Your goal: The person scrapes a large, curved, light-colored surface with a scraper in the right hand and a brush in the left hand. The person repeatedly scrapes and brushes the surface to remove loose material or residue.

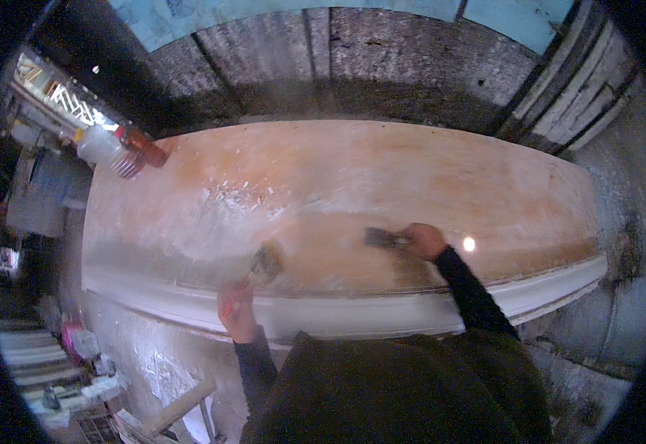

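Note:
Before me lies a long orange-brown panel (323, 244) with whitish streaks and a white moulded front edge. My left hand (238, 311), at that front edge, is closed on a tool with a broad tan head, like a flat brush (267, 260); motion blurs it. Farther right, my right hand (423, 241) grips a dark flat-ended tool (382, 237), like a scraper, over the panel. Whether either tool touches the surface I cannot tell. White flakes (241, 198) lie scattered on the panel's left half, beyond my left hand.
At the panel's far left corner are a clear plastic bottle (108, 152) and a reddish-brown bottle (143, 146). A worn wall (397, 59) runs behind the panel. Cluttered items (79, 344) and a wooden frame (178, 407) stand at the lower left.

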A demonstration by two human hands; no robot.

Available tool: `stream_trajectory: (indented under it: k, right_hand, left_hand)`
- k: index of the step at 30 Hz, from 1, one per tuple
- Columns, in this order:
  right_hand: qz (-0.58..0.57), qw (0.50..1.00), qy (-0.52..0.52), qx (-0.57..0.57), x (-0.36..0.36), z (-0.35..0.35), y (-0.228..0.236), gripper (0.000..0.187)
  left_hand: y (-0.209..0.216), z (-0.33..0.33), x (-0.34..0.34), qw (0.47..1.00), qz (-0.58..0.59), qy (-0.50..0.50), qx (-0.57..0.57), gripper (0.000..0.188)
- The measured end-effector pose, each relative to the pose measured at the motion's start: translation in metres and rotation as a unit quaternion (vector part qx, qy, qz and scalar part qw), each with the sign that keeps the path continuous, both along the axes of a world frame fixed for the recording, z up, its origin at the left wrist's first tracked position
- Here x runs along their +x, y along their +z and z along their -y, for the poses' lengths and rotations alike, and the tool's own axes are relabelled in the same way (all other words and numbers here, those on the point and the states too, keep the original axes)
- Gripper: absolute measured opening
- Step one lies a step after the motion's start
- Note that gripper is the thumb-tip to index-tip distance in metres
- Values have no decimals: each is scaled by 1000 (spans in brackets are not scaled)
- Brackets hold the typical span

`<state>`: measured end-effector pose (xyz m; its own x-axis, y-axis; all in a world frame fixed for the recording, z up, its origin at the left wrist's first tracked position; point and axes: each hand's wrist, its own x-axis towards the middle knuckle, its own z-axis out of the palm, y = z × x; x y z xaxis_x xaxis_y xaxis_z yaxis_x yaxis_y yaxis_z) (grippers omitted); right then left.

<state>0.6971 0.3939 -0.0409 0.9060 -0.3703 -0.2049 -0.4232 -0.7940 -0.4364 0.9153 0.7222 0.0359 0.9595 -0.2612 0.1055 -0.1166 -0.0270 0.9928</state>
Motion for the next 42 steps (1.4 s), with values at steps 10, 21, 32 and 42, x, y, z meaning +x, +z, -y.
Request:
stream_trajectory:
  k: [10,21,32,42]
  right_hand:
    - [34,992,93,78,148,-110,70,24]
    - [-118,991,-35,60,-71,-20,29,27]
    - [100,978,-68,168,81,-114,76,26]
    - [129,891,-435,-5,-101,4,38,21]
  left_hand:
    - [11,2,-9,993,-8,-65,-95,27]
    - [16,-6,-3,997,16,-42,-63,25]
    - [-12,35,-1,991,-23,-105,-77,11]
    - [-96,223,-72,949,-83,-290,-97,4]
